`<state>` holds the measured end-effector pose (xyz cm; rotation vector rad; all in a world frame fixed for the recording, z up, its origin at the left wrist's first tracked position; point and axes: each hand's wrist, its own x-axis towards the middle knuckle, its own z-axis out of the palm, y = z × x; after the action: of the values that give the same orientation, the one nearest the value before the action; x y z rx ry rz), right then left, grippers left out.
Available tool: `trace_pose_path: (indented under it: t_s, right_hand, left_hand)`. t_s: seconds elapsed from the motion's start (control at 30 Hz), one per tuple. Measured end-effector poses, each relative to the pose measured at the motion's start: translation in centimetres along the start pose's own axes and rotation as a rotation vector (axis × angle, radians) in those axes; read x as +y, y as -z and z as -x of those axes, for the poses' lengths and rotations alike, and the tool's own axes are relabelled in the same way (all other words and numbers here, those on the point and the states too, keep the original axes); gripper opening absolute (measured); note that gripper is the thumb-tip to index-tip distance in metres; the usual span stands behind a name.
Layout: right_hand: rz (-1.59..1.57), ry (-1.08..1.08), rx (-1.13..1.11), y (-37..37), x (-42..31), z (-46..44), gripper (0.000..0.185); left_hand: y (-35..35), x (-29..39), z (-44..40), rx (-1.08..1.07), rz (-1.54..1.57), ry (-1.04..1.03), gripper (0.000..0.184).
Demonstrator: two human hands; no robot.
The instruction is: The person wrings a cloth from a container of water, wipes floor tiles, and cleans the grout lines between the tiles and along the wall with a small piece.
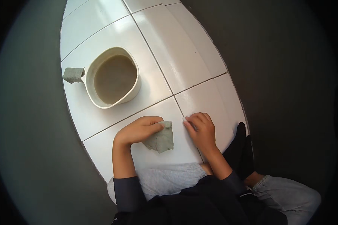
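A grey-green piece of material [160,139], flat and irregular with a ragged lower edge, is in my left hand [141,130], the thumb pressed on its upper part. To the right of it, my right hand [201,127] is raised over the white tiles with its fingers curled and the thumb close to the fingertips. A small pale thing seems to be at those fingertips; it is too small to name. Above my left hand stands a whitish container [136,88] with a handle, holding murky grey-brown liquid [115,79].
Another grey-green piece [73,75] hangs over the container's handle at the far left. White glossy tiles [176,45] with dark joints form the surface, bordered by dark grey ground [274,67]. My crossed legs in grey trousers [289,195] and dark socks are at the bottom right.
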<state>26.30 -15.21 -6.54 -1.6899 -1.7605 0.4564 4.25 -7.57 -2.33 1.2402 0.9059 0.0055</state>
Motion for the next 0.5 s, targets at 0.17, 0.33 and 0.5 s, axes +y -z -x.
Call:
trace_pose_path:
  t_s: [0.17,0.33,0.5]
  right_hand:
    - [-0.033,-0.05,0.03,-1.4,-0.6,-1.5,0.008]
    - [0.034,-0.168,-0.028,-2.8,-1.7,-4.8,0.012]
    - [0.046,-0.34,-0.199,-0.6,-1.9,-1.9,0.012]
  left_hand:
    - [-0.3,0.2,-0.2,0.009,0.111,0.05,0.024]
    - [-0.3,0.1,-0.2,0.043,0.116,0.104,0.023]
    - [-0.4,0.1,-0.3,0.046,0.112,0.115,0.023]
